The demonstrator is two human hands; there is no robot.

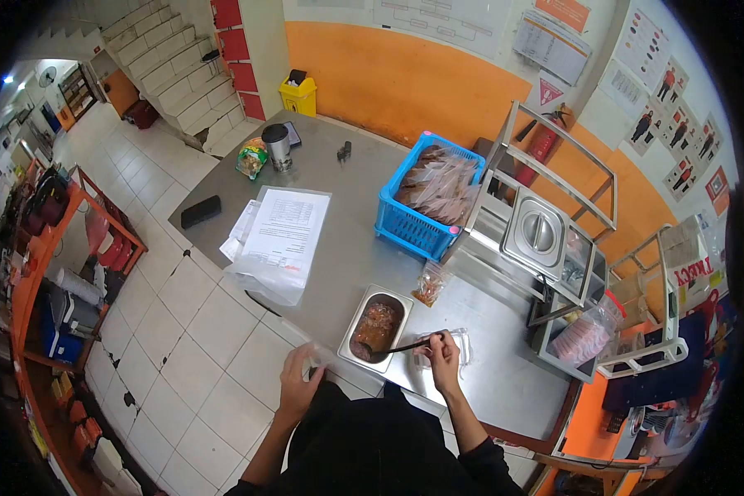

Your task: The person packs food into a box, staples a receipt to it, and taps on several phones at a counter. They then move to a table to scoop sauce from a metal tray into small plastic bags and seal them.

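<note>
My right hand [444,361] is closed around the handle of a black ladle [407,346]. The ladle's bowl end dips into a reddish-brown chunky sauce [377,324] inside a deep steel pan [406,300] at the table's front edge. To the left of the pan, my left hand [299,385] pinches a small clear plastic bag [318,355]. Beneath and beside my right hand lies some clear plastic [464,347], which could be a box or a stack of bags. Just behind the pan rests a small filled clear bag [429,283] with reddish contents.
On the steel table [355,240] stands a blue basket [417,235] heaped with filled bags. Papers [285,231], a black phone-like case [201,212] and a tumbler [278,149] lie farther left. A metal rack with a lidded pan [536,234] stands at right.
</note>
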